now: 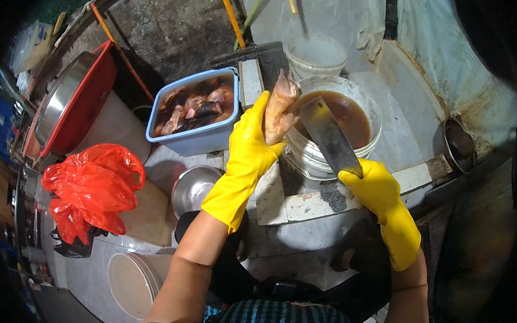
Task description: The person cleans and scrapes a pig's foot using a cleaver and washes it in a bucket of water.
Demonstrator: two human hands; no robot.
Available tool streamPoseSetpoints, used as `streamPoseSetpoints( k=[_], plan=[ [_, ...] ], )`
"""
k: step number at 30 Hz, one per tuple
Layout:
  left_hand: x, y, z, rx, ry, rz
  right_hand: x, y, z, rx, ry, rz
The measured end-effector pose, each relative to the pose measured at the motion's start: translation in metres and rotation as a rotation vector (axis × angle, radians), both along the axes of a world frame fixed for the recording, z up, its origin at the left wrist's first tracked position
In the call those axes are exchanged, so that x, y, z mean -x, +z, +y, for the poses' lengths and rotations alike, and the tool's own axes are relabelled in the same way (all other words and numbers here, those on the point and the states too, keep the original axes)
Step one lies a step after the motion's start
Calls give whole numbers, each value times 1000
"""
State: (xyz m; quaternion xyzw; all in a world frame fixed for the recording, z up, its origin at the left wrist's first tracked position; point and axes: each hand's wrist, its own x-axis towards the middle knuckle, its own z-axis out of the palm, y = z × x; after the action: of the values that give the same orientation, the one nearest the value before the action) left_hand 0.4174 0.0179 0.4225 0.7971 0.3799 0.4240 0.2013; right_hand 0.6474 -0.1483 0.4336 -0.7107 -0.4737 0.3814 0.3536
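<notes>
- Striped clothing (286, 318) lies at the lower edge, the left forearm (184, 279) and right forearm (408, 301) reaching forward beside it.
- The left hand (251, 141), gloved in yellow, wraps fingers and thumb around the near end of a piece of meat (281, 107), between the blue tub (198, 144) and white bucket (313, 165).
- The right hand (375, 190), also gloved, makes a fist round the knife (332, 136), its blade slanting up-left over the bucket.

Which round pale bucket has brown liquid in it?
The large white bucket, partly covered in view by the cleaver in the right hand; the smaller bucket behind it and the lower-left bucket show no brown liquid.
</notes>
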Motion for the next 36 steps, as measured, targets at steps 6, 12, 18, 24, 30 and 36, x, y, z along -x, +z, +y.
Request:
streamPoseSetpoints(
  k=[6,12,18,24,30,36],
  plan=[
    [7,-2,10,54,-10,-281,-15,20,13,-49,-138,-443],
    [29,17,28,708,-140,-984,-41,54,105,496,-79,-990],
    [60,14,51,1158,-392,-1447,-76,-38,194,476,-85,-792],
    [69,4,60,1295,-660,-1466,-45,-46,211,523,85,-949],
    [32,11,22,1110,-600,-1184,-44,9,149,285,-6,-1052],
    [14,4,6,641,-464,-711,7,55,56,-81,-228,10]
  ],
)
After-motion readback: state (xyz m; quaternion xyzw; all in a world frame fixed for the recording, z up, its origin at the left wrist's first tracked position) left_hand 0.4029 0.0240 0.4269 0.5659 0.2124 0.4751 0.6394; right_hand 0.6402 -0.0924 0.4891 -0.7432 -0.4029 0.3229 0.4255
